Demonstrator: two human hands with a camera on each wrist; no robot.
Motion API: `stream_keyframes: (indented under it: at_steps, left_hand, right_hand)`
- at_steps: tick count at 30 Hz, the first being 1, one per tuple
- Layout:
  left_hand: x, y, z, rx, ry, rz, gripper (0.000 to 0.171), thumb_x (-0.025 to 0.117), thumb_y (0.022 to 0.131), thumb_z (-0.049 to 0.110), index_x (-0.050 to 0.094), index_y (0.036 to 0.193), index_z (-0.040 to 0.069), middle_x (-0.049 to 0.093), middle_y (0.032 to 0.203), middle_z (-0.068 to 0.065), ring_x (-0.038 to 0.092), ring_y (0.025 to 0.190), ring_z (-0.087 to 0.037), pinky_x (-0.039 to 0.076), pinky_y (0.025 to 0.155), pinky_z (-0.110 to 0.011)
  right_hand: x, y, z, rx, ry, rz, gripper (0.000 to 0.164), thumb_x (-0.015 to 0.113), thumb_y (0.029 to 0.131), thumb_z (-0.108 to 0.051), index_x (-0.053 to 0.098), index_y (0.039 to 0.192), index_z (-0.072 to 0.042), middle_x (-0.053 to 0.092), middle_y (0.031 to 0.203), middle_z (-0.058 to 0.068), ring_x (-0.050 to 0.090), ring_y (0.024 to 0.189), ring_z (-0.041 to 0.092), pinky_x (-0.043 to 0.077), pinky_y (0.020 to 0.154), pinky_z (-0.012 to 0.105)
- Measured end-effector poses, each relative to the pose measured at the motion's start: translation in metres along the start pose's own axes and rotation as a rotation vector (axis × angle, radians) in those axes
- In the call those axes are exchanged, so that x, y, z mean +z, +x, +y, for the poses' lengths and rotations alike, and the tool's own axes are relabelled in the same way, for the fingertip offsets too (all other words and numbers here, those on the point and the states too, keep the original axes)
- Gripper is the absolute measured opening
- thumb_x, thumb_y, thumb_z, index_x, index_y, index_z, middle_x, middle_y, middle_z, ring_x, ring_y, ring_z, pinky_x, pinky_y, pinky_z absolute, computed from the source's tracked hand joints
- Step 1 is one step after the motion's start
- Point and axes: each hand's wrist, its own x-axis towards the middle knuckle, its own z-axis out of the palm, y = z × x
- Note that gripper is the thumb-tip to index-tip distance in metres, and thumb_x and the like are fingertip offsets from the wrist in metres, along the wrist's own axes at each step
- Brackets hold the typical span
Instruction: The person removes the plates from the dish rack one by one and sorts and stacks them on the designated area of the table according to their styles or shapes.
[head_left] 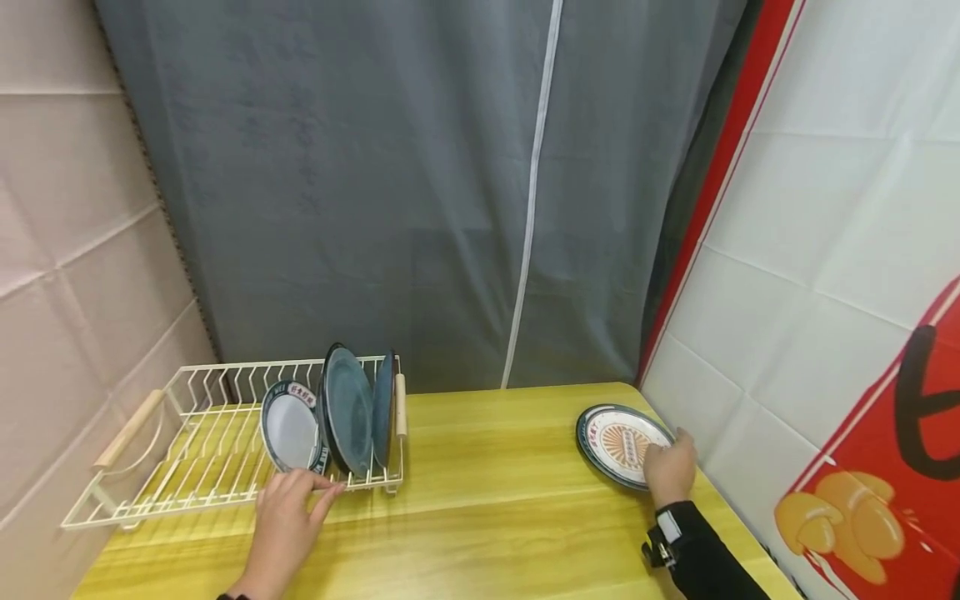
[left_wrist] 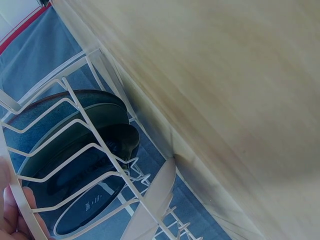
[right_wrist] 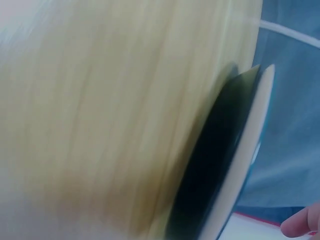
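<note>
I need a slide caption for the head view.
Left hand on the dish rack, plates standing inside; right hand at the rim of a patterned plate.

Head view bright; right wrist view soft, washed-out upper left.

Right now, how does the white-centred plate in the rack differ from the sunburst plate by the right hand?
Pose: the white-centred plate stands on edge in the dish rack; the sunburst plate faces up.
Centre: the white-centred plate's is plain; the sunburst plate's has orange rays.
Both are round, with dark edges and lettering.
</note>
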Motion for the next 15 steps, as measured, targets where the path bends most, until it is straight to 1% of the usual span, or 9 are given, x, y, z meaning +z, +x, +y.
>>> stream_keyframes:
  at_steps: [4,9,15]
  left_hand:
    - [0.001,-0.001,0.000,0.004,0.000,0.002,0.028,0.089,0.072,0.010,0.065,0.085,0.012,0.063,0.084,0.001,0.053,0.085,-0.023,0.033,0.078,-0.041]
    - [0.002,0.000,0.001,0.025,0.004,0.014,0.028,0.089,0.071,0.010,0.065,0.084,0.011,0.062,0.083,0.000,0.053,0.083,-0.023,0.033,0.076,-0.040]
    - [0.002,-0.001,0.001,0.032,0.010,0.024,0.026,0.088,0.071,0.011,0.065,0.084,0.011,0.062,0.081,-0.002,0.052,0.082,-0.023,0.031,0.074,-0.038]
  right_hand:
    - [0.004,-0.011,-0.010,-0.059,0.042,-0.018,0.059,0.050,0.094,0.000,0.031,0.146,0.020,0.038,0.142,0.044,0.037,0.133,0.058,0.026,0.113,0.063]
    - [0.011,-0.025,-0.031,-0.179,0.095,-0.033,0.054,0.052,0.095,0.002,0.037,0.145,0.018,0.042,0.142,0.040,0.039,0.133,0.055,0.029,0.111,0.063]
    - [0.026,-0.044,-0.061,-0.279,0.166,-0.117,0.053,0.052,0.096,0.005,0.039,0.147,0.012,0.042,0.146,0.035,0.040,0.137,0.050,0.035,0.110,0.059]
